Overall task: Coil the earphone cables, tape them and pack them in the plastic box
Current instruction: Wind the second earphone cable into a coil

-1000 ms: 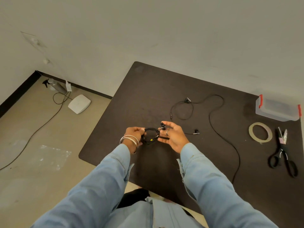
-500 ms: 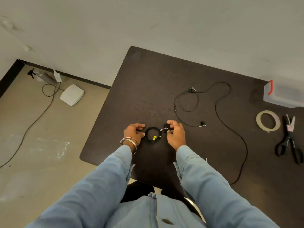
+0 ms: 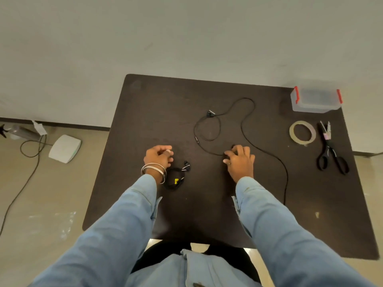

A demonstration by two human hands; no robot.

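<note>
Left hand [image 3: 158, 157]: fingers loosely curled, grasping nothing, over the dark worktop [image 3: 145, 112]; coiled earphone [image 3: 175, 178] with a yellow tape spot lies on the worktop just right of the left wrist, apart from the fingers; right hand [image 3: 239, 159]: fingers down on the loose earphone cable [image 3: 244, 129], can't tell if gripped; tape roll [image 3: 302, 133] and scissors [image 3: 331, 150] well right of the right hand; plastic box [image 3: 316, 99] beyond them, lid on.

Matt dark table [image 3: 207, 214], clear plastic box [image 3: 316, 101] with red clips, glossy tape roll [image 3: 302, 132], denim sleeves [image 3: 116, 220]
</note>
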